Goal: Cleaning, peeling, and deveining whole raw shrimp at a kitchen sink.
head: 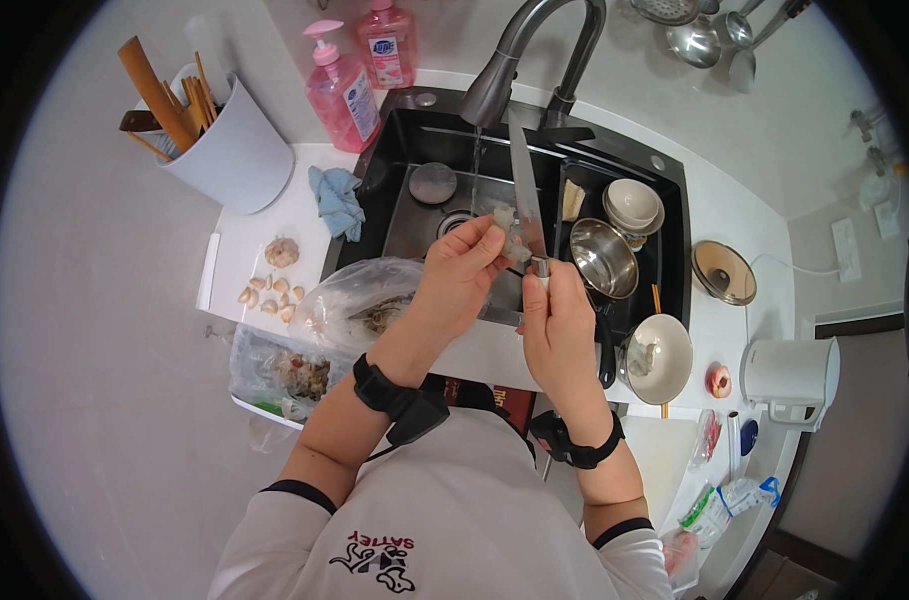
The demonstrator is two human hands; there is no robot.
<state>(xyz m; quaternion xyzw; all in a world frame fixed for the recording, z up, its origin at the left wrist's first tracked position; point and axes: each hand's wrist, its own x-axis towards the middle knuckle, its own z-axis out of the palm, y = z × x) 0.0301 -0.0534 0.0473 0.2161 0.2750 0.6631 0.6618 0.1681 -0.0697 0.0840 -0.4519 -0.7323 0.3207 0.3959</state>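
Over the front of the black sink (pixel 424 135), my left hand (pixel 462 274) pinches a pale peeled shrimp (pixel 508 232). My right hand (pixel 563 322) grips a kitchen knife (pixel 526 176) by its handle, its blade pointing up toward the faucet (pixel 492 82). The shrimp is against or very near the base of the blade. A thin stream of water runs behind my hands into the sink. Left of my left forearm, a clear plastic bag (pixel 334 304) holds grey unpeeled shrimp. A white bowl (pixel 672 367) on the right contains peeled shrimp (pixel 640 358).
Garlic cloves (pixel 269 306) and a garlic bulb (pixel 281 252) lie left, near a blue cloth (pixel 338 202). A lined waste bin (pixel 248 367) hangs below. The right basin holds a steel pot (pixel 604 259) and stacked bowls (pixel 634 202). A glass lid (pixel 724 271) and white kettle (pixel 788 375) stand right.
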